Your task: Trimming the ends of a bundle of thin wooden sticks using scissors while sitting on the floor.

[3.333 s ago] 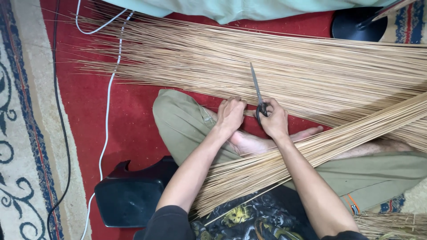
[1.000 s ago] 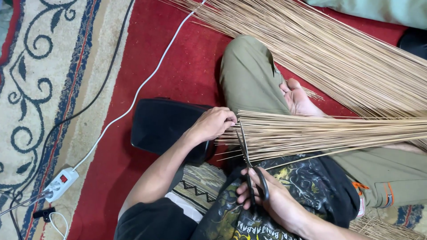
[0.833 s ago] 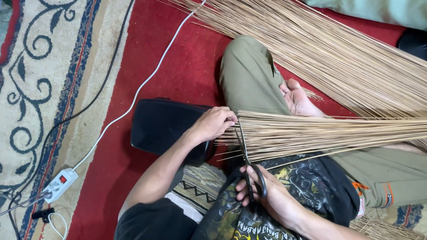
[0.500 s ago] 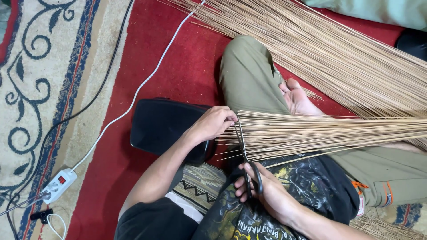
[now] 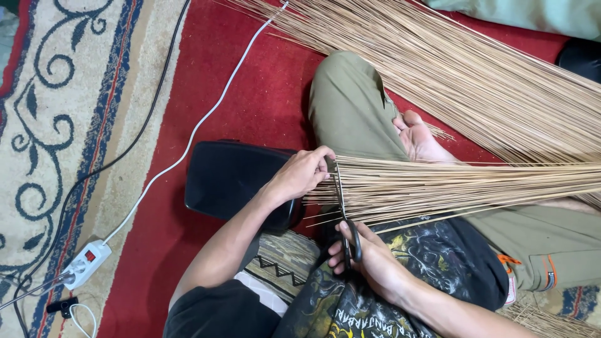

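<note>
A bundle of thin tan sticks [image 5: 463,184] lies across my lap, its cut ends pointing left. My left hand [image 5: 302,174] pinches those ends together at the tip. My right hand [image 5: 366,260] grips the handles of black scissors [image 5: 346,219], whose blades run up across the stick ends just right of my left fingers. My bare foot [image 5: 419,139] rests behind the bundle, on olive trousers [image 5: 350,106].
A large spread of loose sticks [image 5: 476,75] covers the red carpet [image 5: 250,94] at upper right. A black tray-like object [image 5: 231,178] sits under my left wrist. White cable [image 5: 206,119], black cable and a power strip [image 5: 84,263] lie at left on a patterned rug.
Since 3.3 s ago the view swung left and the bundle now lies level across my lap. Over the last second my right hand rose and the scissor handles closed on the stick ends.
</note>
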